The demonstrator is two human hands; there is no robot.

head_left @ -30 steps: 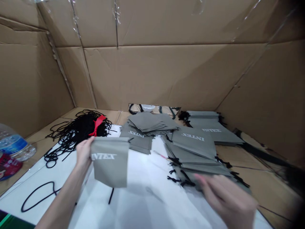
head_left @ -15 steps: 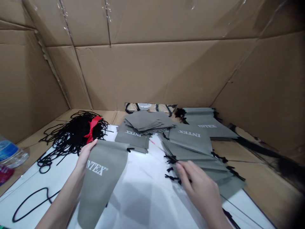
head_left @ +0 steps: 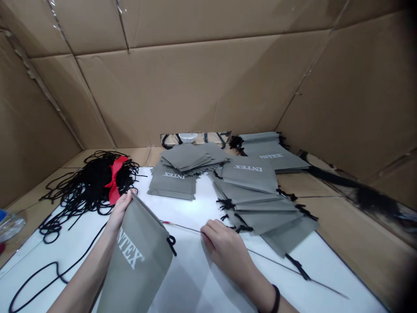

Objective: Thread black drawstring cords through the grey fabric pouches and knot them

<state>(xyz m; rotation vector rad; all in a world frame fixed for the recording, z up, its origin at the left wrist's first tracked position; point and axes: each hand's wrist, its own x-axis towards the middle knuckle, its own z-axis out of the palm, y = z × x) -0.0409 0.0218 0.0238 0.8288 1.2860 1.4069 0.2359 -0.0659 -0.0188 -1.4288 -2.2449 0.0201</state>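
My left hand (head_left: 121, 210) is closed on the upper corner of a grey drawstring pouch (head_left: 140, 243) printed INTEX. The pouch tilts, and a short black cord loop (head_left: 171, 244) sticks out at its right top corner. Between the fingers of my right hand (head_left: 224, 243) is a long thin rod (head_left: 276, 260), its back end reaching far to the lower right. The rod's red-banded front end meets the pouch's top edge; whether it is inside the hem I cannot tell. A black cord (head_left: 42, 284) lies looped left of my left forearm.
A bundle of black cords (head_left: 94, 182) tied with red ribbon (head_left: 114, 178) lies at the left. Flat grey pouches (head_left: 172, 184) are stacked mid-table, corded pouches (head_left: 260, 204) at the right. A plastic bottle (head_left: 11, 226) stands at the left edge; cardboard walls (head_left: 195, 87) enclose the white table.
My right hand has moved left and brought the rod from beside the corded pouches to the held pouch's top edge. The pouch has tilted, its right corner lower. The view has shifted slightly.
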